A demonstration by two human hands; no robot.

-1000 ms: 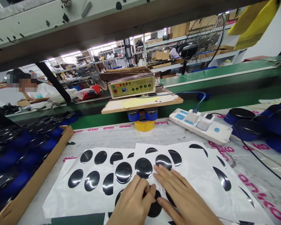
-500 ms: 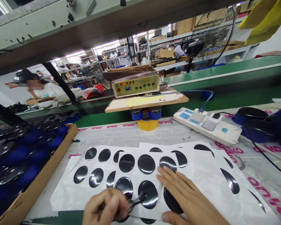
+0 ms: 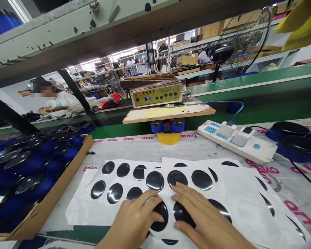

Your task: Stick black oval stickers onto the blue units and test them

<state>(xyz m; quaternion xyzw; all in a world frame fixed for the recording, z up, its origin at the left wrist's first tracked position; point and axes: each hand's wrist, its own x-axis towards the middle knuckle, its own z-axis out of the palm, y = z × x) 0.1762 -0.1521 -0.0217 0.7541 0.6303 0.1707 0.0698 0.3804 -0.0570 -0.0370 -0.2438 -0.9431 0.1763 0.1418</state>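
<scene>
While R hand lies splayed, part-hiding blk disc, L hand sits curled — can't tell grip.

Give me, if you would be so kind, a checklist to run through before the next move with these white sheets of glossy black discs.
1. Bare right hand on the top white sheet with glossy black discs: ok, palm down, fingers spread.
2. Bare left hand at a glossy black disc: ok, thumb and fingertip over it.
3. Anything held in the left hand: cannot tell, its inside is hidden.
4. Sheets squarely stacked: not ok, the top one only partly overlaps the white sheet on the left.
5. Brown cardboard tray of blue, black-topped containers clear of the sheets: ok, there is a gap.
</scene>
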